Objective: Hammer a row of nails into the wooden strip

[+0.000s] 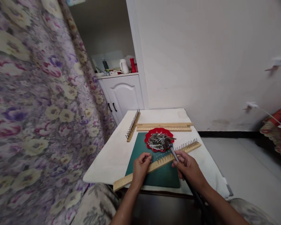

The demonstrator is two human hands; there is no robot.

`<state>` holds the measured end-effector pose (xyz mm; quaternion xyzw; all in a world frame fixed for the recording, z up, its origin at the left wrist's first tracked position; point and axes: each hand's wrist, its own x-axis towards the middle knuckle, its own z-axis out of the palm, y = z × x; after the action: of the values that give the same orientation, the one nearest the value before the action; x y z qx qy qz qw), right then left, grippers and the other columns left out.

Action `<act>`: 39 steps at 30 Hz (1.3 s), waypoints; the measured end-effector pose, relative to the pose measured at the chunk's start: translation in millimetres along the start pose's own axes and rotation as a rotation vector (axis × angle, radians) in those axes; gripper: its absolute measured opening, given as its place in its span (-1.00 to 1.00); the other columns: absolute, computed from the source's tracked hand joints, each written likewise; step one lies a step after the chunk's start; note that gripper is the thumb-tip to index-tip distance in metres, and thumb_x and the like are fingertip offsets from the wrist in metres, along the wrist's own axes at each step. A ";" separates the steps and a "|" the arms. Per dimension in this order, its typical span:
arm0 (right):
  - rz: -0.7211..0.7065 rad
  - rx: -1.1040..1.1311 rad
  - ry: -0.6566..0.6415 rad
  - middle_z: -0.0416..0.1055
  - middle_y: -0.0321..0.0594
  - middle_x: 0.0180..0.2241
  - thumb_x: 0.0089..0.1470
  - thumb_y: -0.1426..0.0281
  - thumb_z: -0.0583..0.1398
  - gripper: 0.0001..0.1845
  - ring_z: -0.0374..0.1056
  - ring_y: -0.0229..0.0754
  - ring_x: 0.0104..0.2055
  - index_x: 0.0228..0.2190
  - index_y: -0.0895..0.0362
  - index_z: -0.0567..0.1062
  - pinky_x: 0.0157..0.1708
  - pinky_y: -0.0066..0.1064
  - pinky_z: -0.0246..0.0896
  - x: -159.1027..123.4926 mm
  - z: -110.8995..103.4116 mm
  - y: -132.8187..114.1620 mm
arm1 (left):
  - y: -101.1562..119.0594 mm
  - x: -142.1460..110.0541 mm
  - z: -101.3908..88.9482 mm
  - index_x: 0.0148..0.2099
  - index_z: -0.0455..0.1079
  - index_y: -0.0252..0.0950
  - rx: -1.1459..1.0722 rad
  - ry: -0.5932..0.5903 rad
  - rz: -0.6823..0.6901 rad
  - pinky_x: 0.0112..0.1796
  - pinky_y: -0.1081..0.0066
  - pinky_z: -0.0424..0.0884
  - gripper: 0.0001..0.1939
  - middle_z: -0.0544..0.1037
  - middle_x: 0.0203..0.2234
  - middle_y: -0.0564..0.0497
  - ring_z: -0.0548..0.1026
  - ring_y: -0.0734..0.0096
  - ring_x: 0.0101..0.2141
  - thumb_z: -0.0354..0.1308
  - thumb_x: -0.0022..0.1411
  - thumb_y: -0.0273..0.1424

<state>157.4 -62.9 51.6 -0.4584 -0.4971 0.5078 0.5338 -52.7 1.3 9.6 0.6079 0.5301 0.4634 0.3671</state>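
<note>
My right hand [188,165] is wrapped around a hammer [174,153], whose dark head is raised over the near right edge of a scalloped red plate [147,148]. The plate is heaped with loose nails [157,140]. A wooden strip [123,182] lies at a slant across a green mat [164,179]. Nails stand in a row along its right part, some tilted. My left hand [141,165] is over the strip's left half, thumb and fingertips closed in a pinch. What the pinch holds, if anything, is too small to make out.
Another strip studded with upright nails [133,126] lies at the table's left. Plain wooden strips [164,126] lie behind the plate. A white cloth [105,162] covers the table. A floral curtain [49,109] hangs at left, and a white cabinet [124,93] stands behind.
</note>
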 end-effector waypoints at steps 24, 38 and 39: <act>0.024 -0.029 -0.007 0.39 -0.41 -0.53 0.01 0.34 0.16 -0.69 0.14 -0.43 -0.76 -0.16 0.14 0.32 -0.78 -0.58 0.00 -1.8 3.8 0.7 | -3.0 -12.0 9.6 -0.39 0.45 -0.30 0.175 -0.006 0.046 -0.41 0.53 0.22 -0.75 0.49 -0.52 0.09 0.38 0.41 -0.45 0.06 0.12 -0.24; 0.047 -0.031 -0.012 0.41 -0.41 -0.53 -0.02 0.32 0.17 -0.67 0.13 -0.41 -0.78 -0.17 0.12 0.34 -0.80 -0.57 0.00 -3.4 6.4 -2.1 | -3.4 -12.5 8.3 -0.36 0.44 -0.30 0.207 -0.020 0.064 -0.42 0.53 0.22 -0.76 0.50 -0.51 0.08 0.39 0.41 -0.45 0.05 0.13 -0.25; 0.042 -0.034 -0.011 0.41 -0.41 -0.54 -0.02 0.32 0.17 -0.67 0.13 -0.41 -0.78 -0.16 0.13 0.34 -0.80 -0.57 0.00 -3.3 6.3 -1.4 | -3.7 -12.6 8.7 -0.36 0.45 -0.30 0.209 -0.021 0.066 -0.42 0.53 0.22 -0.76 0.50 -0.51 0.08 0.40 0.41 -0.45 0.05 0.14 -0.25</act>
<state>151.2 -66.3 53.3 -0.4751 -0.4986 0.5130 0.5124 -45.6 -10.0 1.3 0.6648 0.5511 0.4113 0.2918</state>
